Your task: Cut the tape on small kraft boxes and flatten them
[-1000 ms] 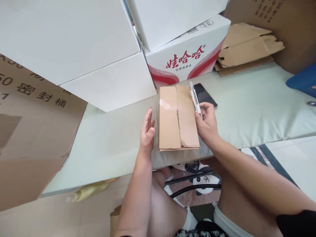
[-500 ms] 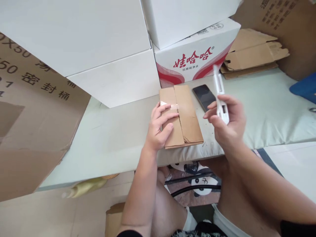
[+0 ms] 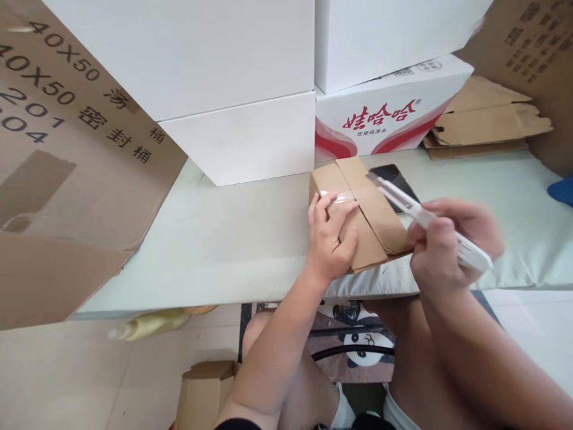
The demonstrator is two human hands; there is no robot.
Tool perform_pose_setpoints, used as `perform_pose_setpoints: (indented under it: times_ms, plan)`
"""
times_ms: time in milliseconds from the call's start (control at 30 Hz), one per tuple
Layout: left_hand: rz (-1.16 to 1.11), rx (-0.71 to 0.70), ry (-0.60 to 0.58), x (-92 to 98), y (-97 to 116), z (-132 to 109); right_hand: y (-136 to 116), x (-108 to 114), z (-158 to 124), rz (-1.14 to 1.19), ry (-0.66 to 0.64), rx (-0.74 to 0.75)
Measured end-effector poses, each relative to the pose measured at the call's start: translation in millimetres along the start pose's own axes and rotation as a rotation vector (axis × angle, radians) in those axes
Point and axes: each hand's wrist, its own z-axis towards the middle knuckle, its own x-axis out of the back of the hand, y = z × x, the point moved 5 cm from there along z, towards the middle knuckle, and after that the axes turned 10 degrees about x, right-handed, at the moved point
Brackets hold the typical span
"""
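Observation:
A small brown cardboard box (image 3: 371,215) lies on the cloth-covered surface, with clear tape (image 3: 342,197) across its lengthwise seam. My left hand (image 3: 331,239) rests on the box's left part, fingers spread over the top near the tape. My right hand (image 3: 447,245) is closed around a white utility knife (image 3: 405,200). The knife's dark blade points up and left, over the far right part of the box; I cannot tell whether it touches. Behind the knife lies a black phone (image 3: 396,182), partly hidden by the knife and the box.
White boxes (image 3: 250,137) and a red-and-white printed carton (image 3: 389,122) stand along the back. A large brown carton (image 3: 89,197) rises at the left. Flattened cardboard (image 3: 487,122) lies at the back right. A blue object (image 3: 561,191) shows at the right edge.
My right hand has turned the utility knife from nearly upright to slanting left, its tip now over the box. My left hand stays on the box. The view has shifted left.

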Motion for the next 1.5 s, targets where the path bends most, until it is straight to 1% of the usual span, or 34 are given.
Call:
perform_pose_setpoints:
  times_ms: [67,100,167,200,300,400,567,633,767,967,1333,1500]
  plan:
    - [-0.020,0.006,0.022,-0.5,-1.4,-2.1,-2.1,-5.2,-3.1,0.026,0.006,-0.005]
    - [-0.023,0.015,0.029,-0.9,-2.0,-2.7,-3.6,-8.5,-4.1,0.009,-0.023,-0.004]
    - [-0.023,0.036,0.036,-1.6,-2.8,-2.9,-6.9,-14.2,-5.0,-0.090,-0.105,0.008]
    - [-0.024,0.044,0.035,-1.9,-3.0,-2.8,-9.0,-14.9,-4.6,-0.152,-0.115,0.026]
    - [-0.033,0.061,0.040,-2.1,-3.2,-2.4,-14.4,-14.6,-1.9,-0.320,-0.094,0.083]
    - [-0.040,0.081,0.054,-1.6,-4.1,-2.8,-15.5,-16.6,1.3,-0.404,-0.086,0.096]
    - [-0.063,0.053,0.057,-0.8,-3.5,-3.8,-13.5,-26.0,3.4,-0.393,-0.213,0.110]
    - [-0.056,0.055,0.052,-0.8,-4.1,-3.9,-13.6,-27.4,3.3,-0.392,-0.239,0.115]
    - [-0.053,0.065,0.043,-0.6,-5.1,-4.2,-14.3,-26.2,3.0,-0.402,-0.218,0.102]
    - [-0.043,0.072,0.027,-0.4,-3.9,-3.1,-13.9,-26.6,2.9,-0.387,-0.221,0.093]
    - [-0.010,0.073,0.022,0.1,-3.9,-2.7,-19.2,-32.7,7.5,-0.332,-0.278,0.138]
    - [-0.017,0.051,0.031,1.2,-4.0,-2.5,-18.8,-29.4,4.6,-0.313,-0.268,0.098]
